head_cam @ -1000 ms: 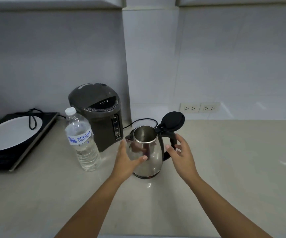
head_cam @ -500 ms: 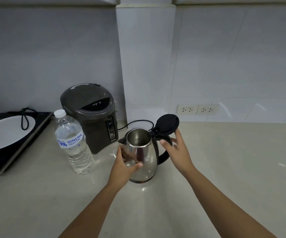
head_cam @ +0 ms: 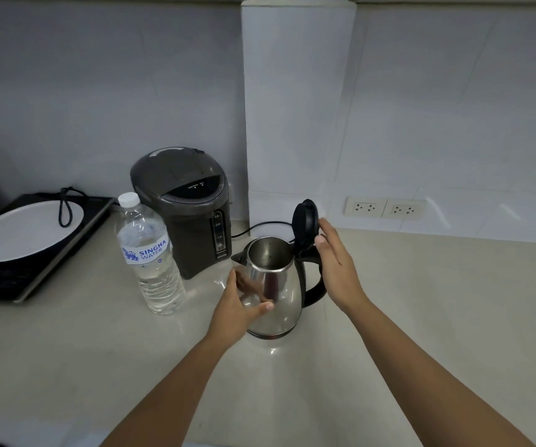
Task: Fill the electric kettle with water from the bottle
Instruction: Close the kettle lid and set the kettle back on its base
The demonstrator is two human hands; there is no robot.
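The main risk from here, as I judge it, is the lid (head_cam: 305, 222) dropping back over the mouth once the right hand (head_cam: 337, 266) lets go, since it stands hinged up nearly vertical and may not lock there; water poured then would run down the steel wall onto the tabletop (head_cam: 421, 301) and toward the base. A second hazard is the bottle (head_cam: 149, 253) itself: it is still capped and looks full (so heavy and soft-walled), and a squeeze while tipping could send a gush past the fairly narrow opening. The cord (head_cam: 260, 225) trailing behind could also snag if the kettle (head_cam: 273, 285) is dragged. The left hand (head_cam: 237, 312) is curved in a loose cup around the kettle's front wall below the spout, thumb lying across the metal, steadying it. The right hand is mostly spread, its fingertips touching the back of the raised lid just above the black handle, not gripping anything. The kettle sits upright on the tabletop, open and apparently dry inside, with the bottle standing near it to the left, beside a dark water dispenser (head_cam: 186, 208).
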